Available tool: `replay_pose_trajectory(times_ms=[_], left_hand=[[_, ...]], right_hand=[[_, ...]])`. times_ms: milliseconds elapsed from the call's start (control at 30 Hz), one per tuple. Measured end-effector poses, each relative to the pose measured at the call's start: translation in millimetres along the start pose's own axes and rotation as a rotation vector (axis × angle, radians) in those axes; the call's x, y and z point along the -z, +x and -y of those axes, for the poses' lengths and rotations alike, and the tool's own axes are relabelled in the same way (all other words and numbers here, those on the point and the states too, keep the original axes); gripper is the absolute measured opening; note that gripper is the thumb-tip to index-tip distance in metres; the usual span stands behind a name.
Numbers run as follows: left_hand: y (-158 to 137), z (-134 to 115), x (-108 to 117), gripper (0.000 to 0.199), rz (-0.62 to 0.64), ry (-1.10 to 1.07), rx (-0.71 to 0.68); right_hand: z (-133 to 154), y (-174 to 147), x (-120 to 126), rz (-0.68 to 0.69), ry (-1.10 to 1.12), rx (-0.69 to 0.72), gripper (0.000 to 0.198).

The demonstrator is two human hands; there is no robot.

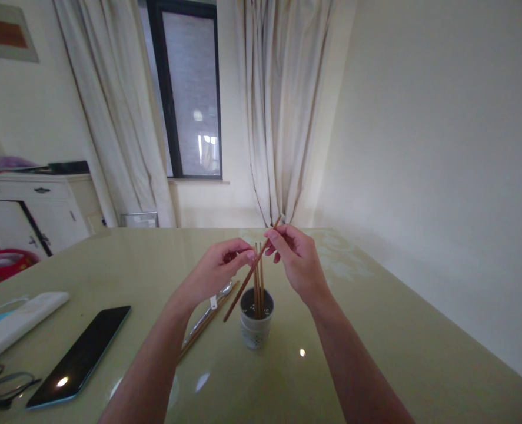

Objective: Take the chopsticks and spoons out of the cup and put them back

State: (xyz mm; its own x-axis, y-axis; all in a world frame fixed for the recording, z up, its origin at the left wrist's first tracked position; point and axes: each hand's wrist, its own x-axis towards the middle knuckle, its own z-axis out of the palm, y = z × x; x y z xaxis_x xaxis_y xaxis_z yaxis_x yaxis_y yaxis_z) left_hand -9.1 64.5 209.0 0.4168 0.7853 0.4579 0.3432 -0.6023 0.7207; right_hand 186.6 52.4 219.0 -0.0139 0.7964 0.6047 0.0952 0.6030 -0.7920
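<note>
A brown chopstick (241, 291) slants in front of a patterned grey-white cup (255, 330), its lower end outside the rim. My right hand (296, 254) pinches this stick near its upper end. Several more chopsticks (261, 280) stand upright in the cup. My left hand (219, 268) is closed in a pinch beside their tops, where the slanted stick crosses them. Its fingertips are on a chopstick, but I cannot tell whether it is the slanted one or a standing one. Left of the cup, a metal spoon (224, 288) lies alongside loose chopsticks (203, 327), partly behind my left wrist.
On the glossy table (375, 353), a dark phone or tablet (82, 356) lies at the left, near black-framed glasses (5, 386) and a long white device (22, 324). A wall (441, 176) borders the right side. A white cabinet (49, 206) stands beyond at the left.
</note>
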Motion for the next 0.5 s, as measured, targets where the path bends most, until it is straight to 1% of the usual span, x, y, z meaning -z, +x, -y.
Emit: replay_pose_trajectory(times_ms=[67, 100, 167, 233, 267, 333, 400, 500], left_hand=[[1, 19, -1, 0.031, -0.022, 0.249, 0.098], [1, 31, -2, 0.027, -0.001, 0.407, 0.170], [-1, 52, -8, 0.018, 0.112, 0.703, 0.329], [-6, 70, -15, 0.019, 0.246, 0.868, 0.448], [-8, 77, -19, 0.020, 0.293, 0.896, 0.481], [-13, 85, -25, 0.019, 0.345, 0.902, 0.514], [-16, 89, -29, 0.017, 0.381, 0.917, 0.545], [-18, 90, -31, 0.017, 0.407, 0.930, 0.579]], right_hand=[[3, 1, 7, -0.086, -0.065, 0.032, 0.026], [4, 1, 9, -0.118, -0.114, 0.050, 0.026], [5, 0, 12, -0.134, -0.221, 0.077, 0.024], [3, 0, 12, -0.097, -0.341, 0.079, 0.021], [1, -1, 11, -0.062, -0.406, 0.063, 0.020], [-5, 0, 8, 0.032, -0.536, 0.004, 0.019], [-12, 0, 5, 0.127, -0.646, -0.081, 0.020], [-22, 1, 3, 0.216, -0.776, -0.211, 0.027]])
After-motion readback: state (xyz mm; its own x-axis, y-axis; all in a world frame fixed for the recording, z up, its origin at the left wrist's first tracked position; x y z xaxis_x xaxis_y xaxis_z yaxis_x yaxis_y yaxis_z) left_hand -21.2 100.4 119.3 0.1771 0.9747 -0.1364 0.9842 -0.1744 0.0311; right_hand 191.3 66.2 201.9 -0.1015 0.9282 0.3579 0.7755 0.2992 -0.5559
